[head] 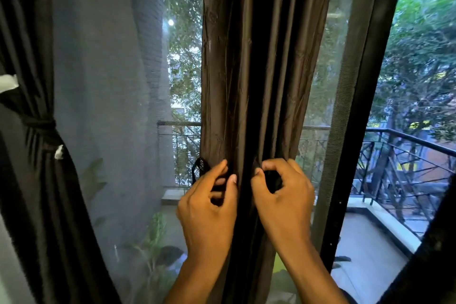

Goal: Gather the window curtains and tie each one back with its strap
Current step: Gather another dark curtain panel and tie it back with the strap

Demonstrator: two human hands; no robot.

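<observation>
The middle curtain (259,81) hangs gathered into a narrow bundle in front of the window, and both hands work at its front, so the step in hand looks like the tying of this one. To its left, another dark curtain (37,96) is already cinched at the waist by a knotted tie (40,124). The left hand (209,207) is at the left edge of the bundle, its fingers (220,170) curled round the folds and seemingly a black strap (198,169), whose loop sticks out just left of the bundle. The right hand (283,195) is at the right half of the front, its fingers (274,164) clenched, pinching something dark that may be the strap's other end or only a fold. The next move probably calls for drawing the two ends together across the front and fastening them while keeping the folds pressed tight. Whether the strap runs round the back is hidden by the fabric; black on dark cloth, its ends are hard to tell apart. At the far right a dark edge (431,242), perhaps another curtain, is cut off.
</observation>
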